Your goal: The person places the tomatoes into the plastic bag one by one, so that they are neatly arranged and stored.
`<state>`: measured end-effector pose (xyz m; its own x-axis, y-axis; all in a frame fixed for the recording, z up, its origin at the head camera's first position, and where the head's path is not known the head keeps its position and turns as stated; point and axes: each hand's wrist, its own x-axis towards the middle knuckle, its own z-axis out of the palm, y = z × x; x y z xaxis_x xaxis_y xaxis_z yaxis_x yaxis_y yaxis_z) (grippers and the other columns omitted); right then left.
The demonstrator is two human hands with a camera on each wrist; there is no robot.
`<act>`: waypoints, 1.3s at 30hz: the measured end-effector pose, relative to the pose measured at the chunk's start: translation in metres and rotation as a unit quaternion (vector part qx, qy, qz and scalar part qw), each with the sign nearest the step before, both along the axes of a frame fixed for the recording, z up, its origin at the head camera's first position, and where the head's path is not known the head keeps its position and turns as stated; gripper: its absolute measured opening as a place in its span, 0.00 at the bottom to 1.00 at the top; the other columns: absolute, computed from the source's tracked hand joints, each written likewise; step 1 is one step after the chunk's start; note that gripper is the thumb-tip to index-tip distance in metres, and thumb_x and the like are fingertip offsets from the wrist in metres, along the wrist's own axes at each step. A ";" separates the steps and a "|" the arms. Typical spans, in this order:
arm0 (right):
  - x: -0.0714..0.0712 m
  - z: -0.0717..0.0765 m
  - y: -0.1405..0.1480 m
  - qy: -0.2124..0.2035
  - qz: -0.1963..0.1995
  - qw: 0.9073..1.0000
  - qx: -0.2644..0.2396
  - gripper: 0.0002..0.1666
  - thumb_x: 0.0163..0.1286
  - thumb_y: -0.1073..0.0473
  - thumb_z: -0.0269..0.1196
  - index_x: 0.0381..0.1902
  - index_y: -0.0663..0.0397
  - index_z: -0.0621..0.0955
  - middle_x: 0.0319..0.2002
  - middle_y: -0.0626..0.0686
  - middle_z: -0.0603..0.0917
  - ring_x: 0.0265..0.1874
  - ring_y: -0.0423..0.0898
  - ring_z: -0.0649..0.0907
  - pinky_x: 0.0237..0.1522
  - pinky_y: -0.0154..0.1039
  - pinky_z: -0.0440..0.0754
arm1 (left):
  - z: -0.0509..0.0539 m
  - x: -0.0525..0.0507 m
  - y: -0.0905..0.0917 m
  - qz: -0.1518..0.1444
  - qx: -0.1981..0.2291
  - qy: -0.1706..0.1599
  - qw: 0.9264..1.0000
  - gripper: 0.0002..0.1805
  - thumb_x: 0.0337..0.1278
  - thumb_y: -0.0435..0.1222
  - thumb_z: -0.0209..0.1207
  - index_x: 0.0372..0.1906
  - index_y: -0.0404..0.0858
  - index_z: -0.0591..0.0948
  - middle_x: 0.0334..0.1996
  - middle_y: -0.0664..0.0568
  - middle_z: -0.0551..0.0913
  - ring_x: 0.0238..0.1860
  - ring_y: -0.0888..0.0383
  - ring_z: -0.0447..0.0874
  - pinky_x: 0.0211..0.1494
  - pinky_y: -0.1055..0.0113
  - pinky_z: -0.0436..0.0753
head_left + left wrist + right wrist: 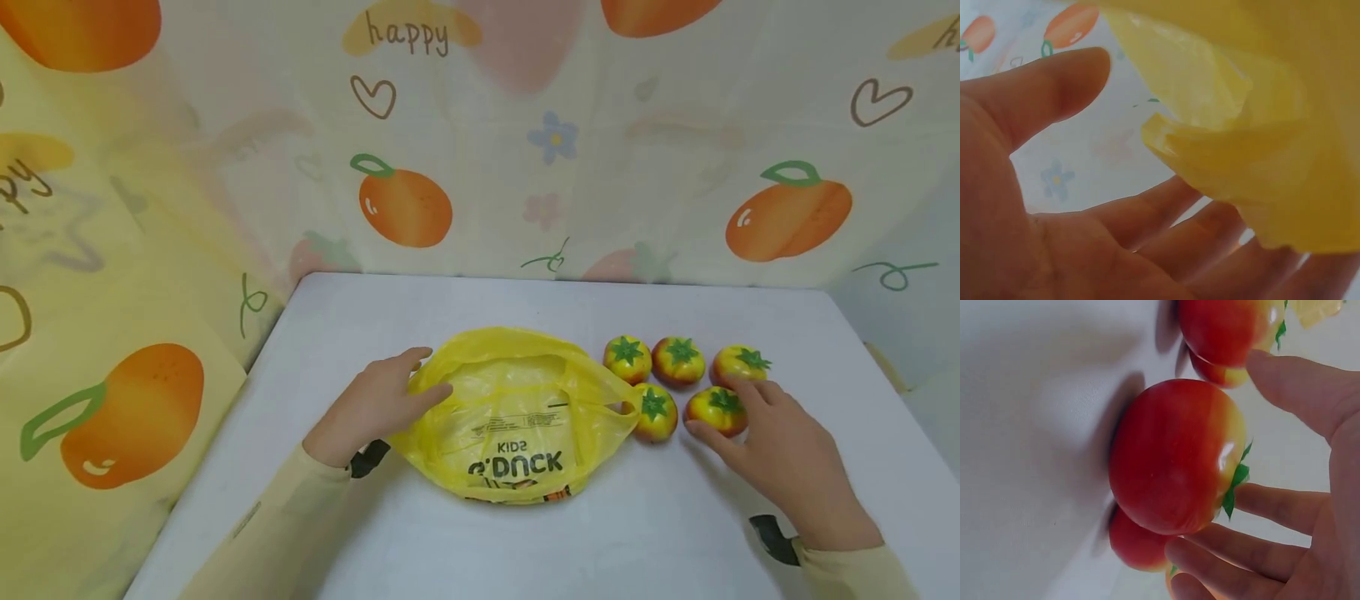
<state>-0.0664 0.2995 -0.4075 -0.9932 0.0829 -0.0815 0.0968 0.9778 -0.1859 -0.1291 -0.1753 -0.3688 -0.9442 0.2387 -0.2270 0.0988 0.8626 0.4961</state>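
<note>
A yellow plastic bag point(517, 400) lies on the table with its mouth spread wide; printed lettering shows inside it. At its left rim is my left hand point(378, 404), thumb and fingers apart, with the bag's film point(1241, 169) lying against the fingers in the left wrist view. Right of the bag sit several red-and-yellow toy tomatoes with green leaf tops. My right hand point(783, 450) is spread around the front right tomato point(715, 412), also large in the right wrist view. Its thumb stands apart from that tomato, while the fingers are close; contact cannot be made out.
Behind the front pair stand a back left tomato point(627, 360), a back middle tomato point(678, 363) and a back right tomato point(735, 364). The front left tomato point(655, 414) borders the bag's handle. A white table point(555, 550) meets a fruit-printed cloth point(480, 225) behind.
</note>
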 end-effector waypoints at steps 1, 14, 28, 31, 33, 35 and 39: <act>-0.001 -0.001 -0.001 -0.002 0.000 1.000 0.000 0.61 0.62 0.22 0.71 0.74 0.63 0.71 0.63 0.79 0.73 0.53 0.75 0.78 0.49 0.75 0.82 | 0.001 -0.001 0.000 0.003 0.000 -0.009 1.000 0.43 0.75 0.60 0.59 0.82 0.38 0.68 0.72 0.36 0.80 0.70 0.38 0.81 0.71 0.41 0.80; -0.001 -0.013 -0.010 -0.023 -0.009 1.000 -0.006 0.57 0.63 0.31 0.75 0.75 0.65 0.71 0.68 0.79 0.70 0.58 0.78 0.77 0.54 0.77 0.80 | -0.006 -0.010 -0.002 0.020 0.002 -0.056 0.998 0.41 0.77 0.56 0.58 0.83 0.40 0.66 0.75 0.36 0.77 0.68 0.42 0.82 0.70 0.44 0.81; -0.004 -0.014 -0.016 -0.016 -0.004 1.000 -0.025 0.51 0.65 0.41 0.78 0.74 0.65 0.72 0.67 0.79 0.66 0.56 0.77 0.77 0.55 0.77 0.80 | -0.019 -0.011 -0.007 -0.005 0.002 -0.060 0.998 0.28 0.82 0.47 0.54 0.77 0.40 0.75 0.68 0.45 0.83 0.50 0.52 0.82 0.59 0.52 0.82; -0.003 -0.008 -0.015 -0.008 -0.005 1.000 -0.017 0.51 0.65 0.41 0.78 0.73 0.66 0.72 0.66 0.78 0.67 0.57 0.77 0.76 0.54 0.77 0.80 | -0.019 -0.013 -0.006 -0.006 0.014 -0.060 0.998 0.26 0.82 0.46 0.53 0.76 0.40 0.75 0.66 0.46 0.84 0.48 0.52 0.82 0.58 0.53 0.82; -0.004 -0.003 -0.015 0.002 -0.007 1.000 -0.013 0.51 0.65 0.40 0.77 0.73 0.66 0.71 0.66 0.78 0.68 0.58 0.77 0.75 0.54 0.78 0.80 | -0.019 -0.014 -0.006 -0.007 0.023 -0.060 0.998 0.26 0.82 0.46 0.54 0.74 0.40 0.76 0.63 0.46 0.85 0.45 0.53 0.83 0.53 0.56 0.83; -0.004 0.002 -0.016 0.013 -0.005 1.000 -0.010 0.51 0.65 0.40 0.77 0.73 0.66 0.71 0.66 0.78 0.69 0.58 0.77 0.74 0.54 0.78 0.80 | -0.020 -0.015 -0.005 -0.006 0.029 -0.059 0.998 0.25 0.81 0.46 0.54 0.72 0.40 0.77 0.58 0.47 0.86 0.40 0.54 0.82 0.47 0.60 0.82; -0.005 0.013 -0.020 0.047 0.001 0.999 -0.010 0.49 0.65 0.42 0.78 0.71 0.65 0.72 0.64 0.78 0.71 0.57 0.76 0.75 0.52 0.77 0.81 | -0.021 -0.017 -0.006 -0.002 0.035 -0.060 0.998 0.22 0.79 0.45 0.54 0.69 0.40 0.79 0.49 0.48 0.86 0.34 0.55 0.81 0.39 0.64 0.81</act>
<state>-0.0713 0.2796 -0.3945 -0.9968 0.0794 0.0102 0.0754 0.9742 -0.2126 -0.1466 -0.1815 -0.3896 -0.9104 0.2615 -0.3206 0.0382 0.8247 0.5643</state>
